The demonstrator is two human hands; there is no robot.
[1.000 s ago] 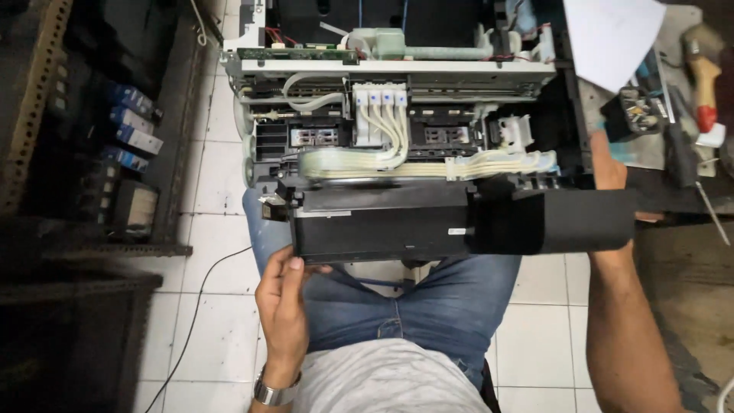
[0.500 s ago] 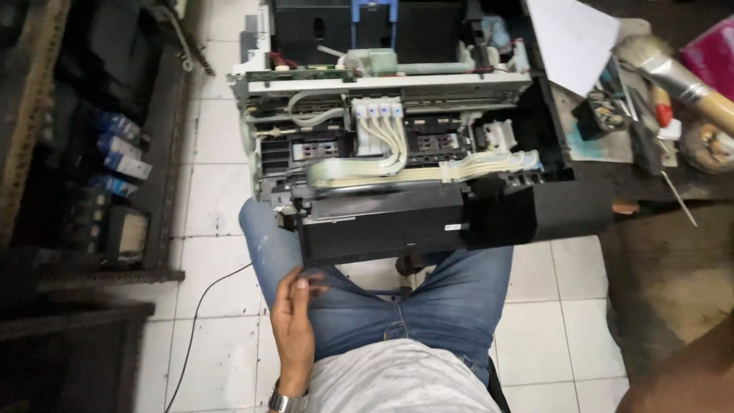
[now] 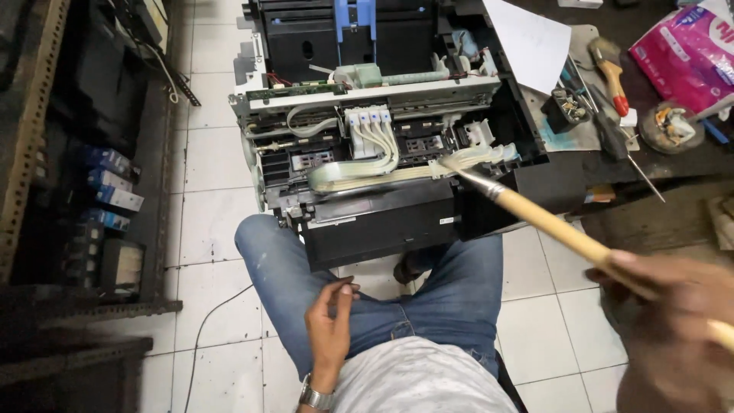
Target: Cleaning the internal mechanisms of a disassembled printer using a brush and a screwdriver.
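An opened printer (image 3: 367,222) with its cover off rests on my knees, showing white ink tubes (image 3: 375,134) and a flat ribbon cable. My right hand (image 3: 673,306), blurred at the lower right, grips a wooden-handled paintbrush (image 3: 535,218). Its bristles touch the white tube bundle at the printer's right side. My left hand (image 3: 329,325) lies on my left thigh, fingers loosely curled and holding nothing. It wears a wristwatch.
A workbench at the right carries a sheet of paper (image 3: 527,38), a screwdriver (image 3: 612,69), a small round tin (image 3: 669,126) and a pink packet (image 3: 688,53). Dark metal shelving (image 3: 84,191) with small blue boxes stands at the left. A thin cable (image 3: 202,336) crosses the white tiled floor.
Both hands have let go of the printer's front. The left hand dropped onto my thigh. The right hand came back in from the right with a paintbrush and set it on the tubes.
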